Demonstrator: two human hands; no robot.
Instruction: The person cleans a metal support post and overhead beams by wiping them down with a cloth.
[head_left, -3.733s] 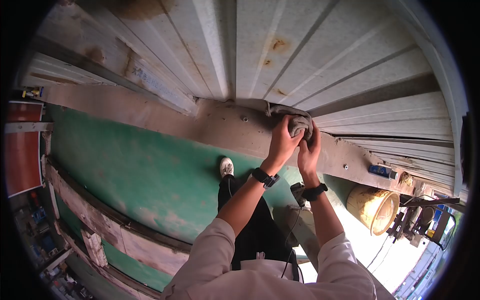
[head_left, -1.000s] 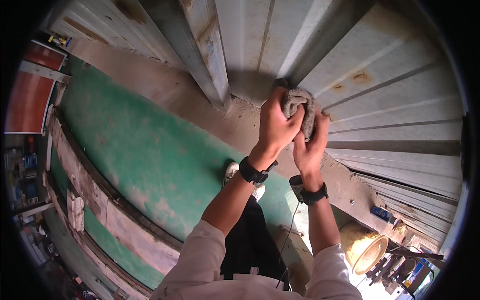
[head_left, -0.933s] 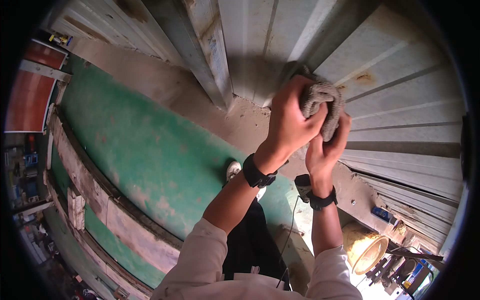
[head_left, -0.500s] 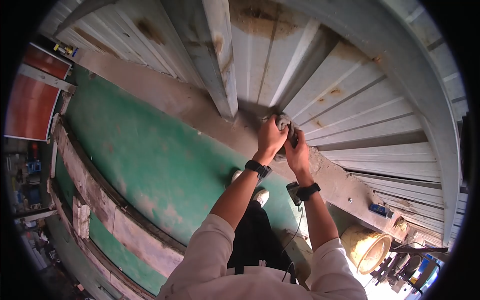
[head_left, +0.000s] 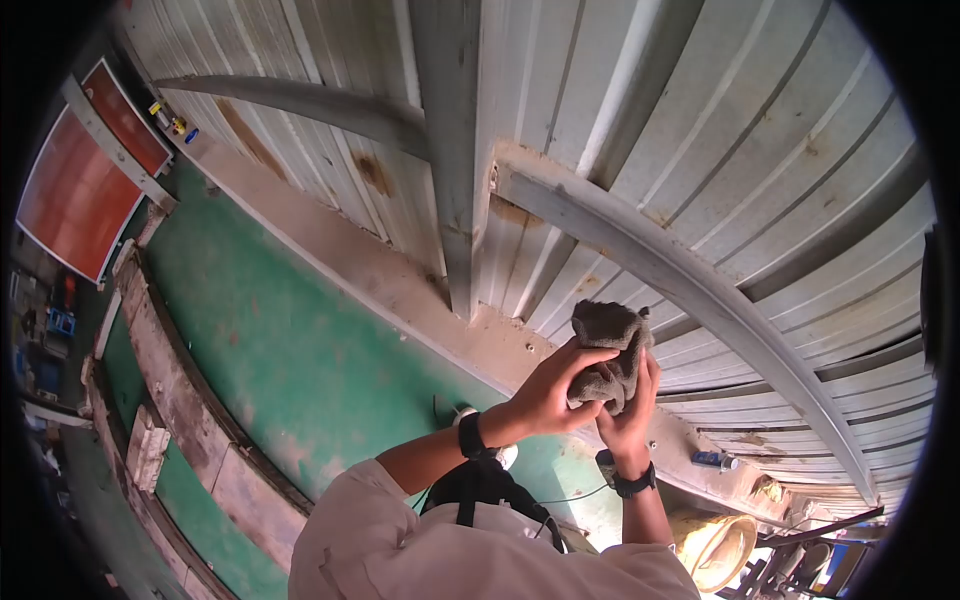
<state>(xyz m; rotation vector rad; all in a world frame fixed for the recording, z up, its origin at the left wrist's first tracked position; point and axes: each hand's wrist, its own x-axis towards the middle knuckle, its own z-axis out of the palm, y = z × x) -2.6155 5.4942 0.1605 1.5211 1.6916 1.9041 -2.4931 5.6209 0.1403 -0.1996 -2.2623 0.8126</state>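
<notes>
A crumpled grey-brown rag [head_left: 610, 345] is bunched up between my two hands, in front of the corrugated wall. My left hand [head_left: 555, 390] grips its left side, with the thumb pressed across the cloth. On the right and lower side, my right hand [head_left: 632, 405] has its fingers wrapped round the rag. Both hands are closed on it and nearly meet at its lower edge. The cloth hides parts of the fingers. Behind the rag runs a curved grey metal rail [head_left: 660, 265], apart from the hands.
An upright steel post [head_left: 455, 180] stands by the wall above a dusty ledge [head_left: 350, 245]. A blue can-like object [head_left: 715, 460] lies on the ledge at right, near a yellowish bucket [head_left: 715, 550]. Worn wooden beams [head_left: 190, 400] cross the green floor [head_left: 260, 330] at left.
Both hands have lifted the rag from the ledge at the wall's foot and brought it nearer to me. The view has tilted up, showing more wall and the rail.
</notes>
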